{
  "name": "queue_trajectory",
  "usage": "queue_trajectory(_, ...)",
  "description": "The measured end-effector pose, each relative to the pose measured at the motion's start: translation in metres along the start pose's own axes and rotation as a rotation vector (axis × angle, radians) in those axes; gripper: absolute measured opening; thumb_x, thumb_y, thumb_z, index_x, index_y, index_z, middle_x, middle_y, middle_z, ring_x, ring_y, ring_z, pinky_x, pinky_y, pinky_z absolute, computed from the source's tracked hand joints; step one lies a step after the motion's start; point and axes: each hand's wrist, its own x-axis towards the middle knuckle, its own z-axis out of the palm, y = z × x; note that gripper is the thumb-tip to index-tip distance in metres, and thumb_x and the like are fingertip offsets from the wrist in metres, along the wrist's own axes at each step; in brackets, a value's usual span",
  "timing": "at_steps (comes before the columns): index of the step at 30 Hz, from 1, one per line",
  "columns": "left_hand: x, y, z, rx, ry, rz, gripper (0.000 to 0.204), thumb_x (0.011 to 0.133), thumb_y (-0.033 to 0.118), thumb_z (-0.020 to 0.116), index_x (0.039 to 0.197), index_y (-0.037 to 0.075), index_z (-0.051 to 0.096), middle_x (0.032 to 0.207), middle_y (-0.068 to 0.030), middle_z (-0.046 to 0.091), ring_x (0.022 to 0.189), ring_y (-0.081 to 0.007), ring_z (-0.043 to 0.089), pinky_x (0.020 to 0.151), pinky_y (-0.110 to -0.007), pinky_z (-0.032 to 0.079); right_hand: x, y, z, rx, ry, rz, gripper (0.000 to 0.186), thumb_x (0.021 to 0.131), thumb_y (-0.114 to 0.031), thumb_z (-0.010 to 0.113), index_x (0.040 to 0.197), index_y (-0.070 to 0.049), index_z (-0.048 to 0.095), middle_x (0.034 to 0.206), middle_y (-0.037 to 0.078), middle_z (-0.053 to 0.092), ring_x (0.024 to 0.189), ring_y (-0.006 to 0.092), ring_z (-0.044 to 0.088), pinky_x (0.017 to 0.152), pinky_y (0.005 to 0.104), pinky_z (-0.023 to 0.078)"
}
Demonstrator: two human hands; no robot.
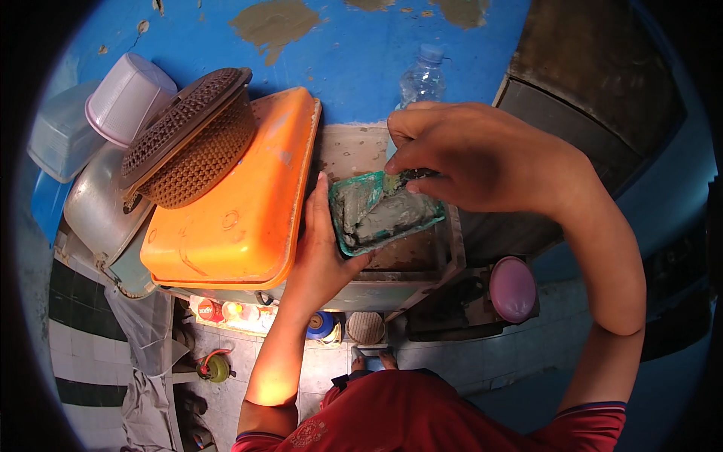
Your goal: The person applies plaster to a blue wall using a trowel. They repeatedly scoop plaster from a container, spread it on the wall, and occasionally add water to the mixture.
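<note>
Only the head view here, looking straight down, so I'll place everything off the orange tub (241,196), the big upside-down one sitting mid-left.

Just to the right of the orange tub there's a small teal tray (380,215), rectangular, tilted a bit, smeared inside with grey paste. It sits over a worn concrete-looking basin (437,260) that starts right at the tub's right edge.

The left hand (320,248) comes up from below, squeezed between the tub and the tray. Its fingers are laid flat up along the tray's left side and the thumb hooks under the near edge, so it's gripping the tray, not loose.

The right hand (467,154) is further right of the tub, hanging over the tray's far corner. It's pinched closed around a small dark scrubber-type thing (403,179) whose greenish end touches the paste inside the tray. Can't tell exactly what that tool is, it's mostly hidden by the fingers.

On top of the tub's left end leans a brown woven basket (192,139), tipped on its side. Further left of that, a pale pink-rimmed plastic bucket (124,98) and a metal pot (98,203). Up and right of the tub, against the blue wall (354,53), stands a clear plastic bottle (422,79). Way off to the lower right, a round pink lid (512,288).
</note>
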Motion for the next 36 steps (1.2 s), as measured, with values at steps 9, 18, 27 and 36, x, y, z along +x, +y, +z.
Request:
queue_trajectory(9,0.0,0.001,0.0,-0.014,-0.009,-0.009,0.128,0.072,0.011,0.094,0.167,0.002,0.008,0.159,-0.0253,0.035,0.148,-0.0366,0.04,0.123,-0.043,0.034,0.016,0.015,0.0,0.082,-0.061,-0.103,0.019,0.083,-0.009,0.076,0.101,-0.003,0.076,0.104,0.011,0.064,0.11,0.0309,0.064,0.093,0.044,0.053)
queue_trajectory(18,0.001,-0.002,0.0,0.001,0.003,0.003,0.127,0.073,0.01,0.094,0.168,0.003,0.009,0.159,-0.0257,0.034,0.148,-0.0367,0.04,0.123,-0.043,0.034,0.041,0.031,0.0,0.131,-0.197,-0.062,0.028,0.088,-0.011,0.077,0.115,-0.004,0.078,0.098,0.012,0.066,0.101,0.0314,0.065,0.087,0.0414,0.052)
queue_trajectory(27,0.002,-0.003,0.001,0.005,-0.007,-0.004,0.124,0.075,0.012,0.093,0.166,-0.001,0.01,0.158,-0.0274,0.036,0.148,-0.0381,0.04,0.122,-0.043,0.035,0.06,0.033,-0.005,0.186,-0.402,0.189,0.03,0.091,-0.018,0.078,0.118,-0.006,0.078,0.113,0.016,0.076,0.103,0.0319,0.073,0.087,0.0392,0.057)
queue_trajectory(36,0.001,-0.001,0.0,0.026,-0.018,-0.009,0.124,0.074,0.014,0.093,0.165,-0.004,0.01,0.158,-0.0304,0.035,0.149,-0.0435,0.038,0.123,-0.045,0.033,0.011,0.044,0.006,0.119,-0.257,0.149,0.024,0.093,-0.017,0.075,0.113,-0.005,0.079,0.099,0.018,0.078,0.093,0.0355,0.074,0.082,0.0444,0.058)
